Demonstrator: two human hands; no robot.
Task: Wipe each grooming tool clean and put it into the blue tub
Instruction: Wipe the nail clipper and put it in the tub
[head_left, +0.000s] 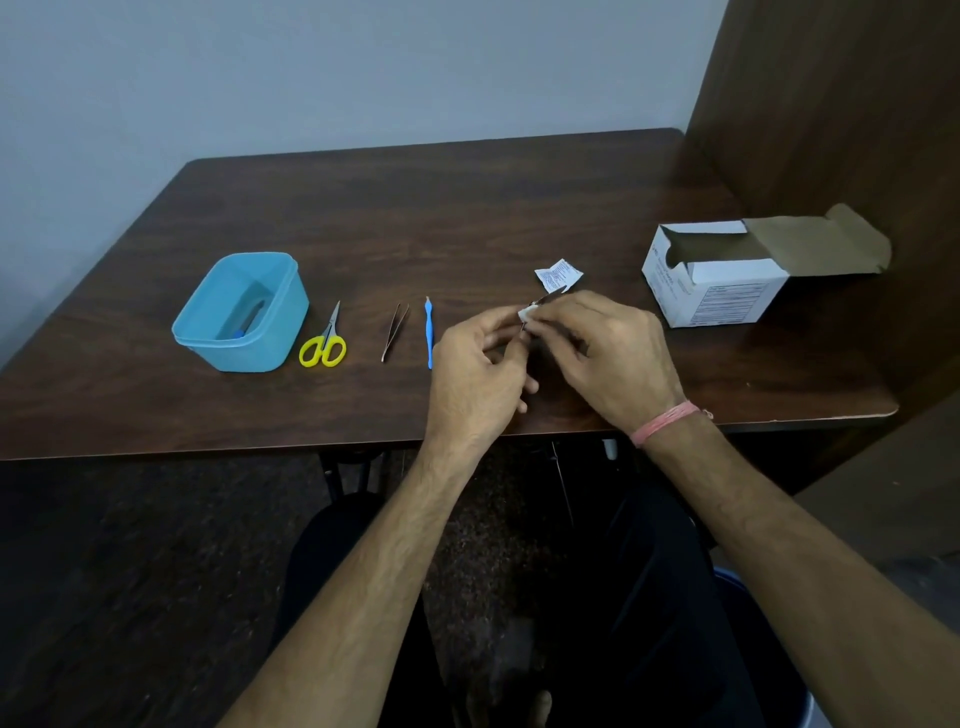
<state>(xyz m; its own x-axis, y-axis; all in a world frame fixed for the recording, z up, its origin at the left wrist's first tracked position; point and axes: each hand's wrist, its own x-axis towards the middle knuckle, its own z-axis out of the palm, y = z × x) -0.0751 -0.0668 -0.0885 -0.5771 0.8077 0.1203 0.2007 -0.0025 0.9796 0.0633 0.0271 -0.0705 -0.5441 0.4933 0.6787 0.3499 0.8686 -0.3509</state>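
My left hand (480, 364) grips a thin dark metal tool (545, 300), whose tip sticks out beyond the fingers. My right hand (597, 353) pinches a small white wipe (527, 313) around that tool. Both hands hover over the table's near edge. The blue tub (244, 312) stands at the left with a tool lying inside it. Yellow-handled scissors (324, 340), metal tweezers (395, 332) and a blue-handled pick (429, 332) lie in a row between the tub and my hands.
A torn white wipe wrapper (558, 275) lies just beyond my hands. An open white cardboard box (727, 275) sits at the right, near a wooden partition (857, 104). The brown table (415, 218) meets a wall at the back.
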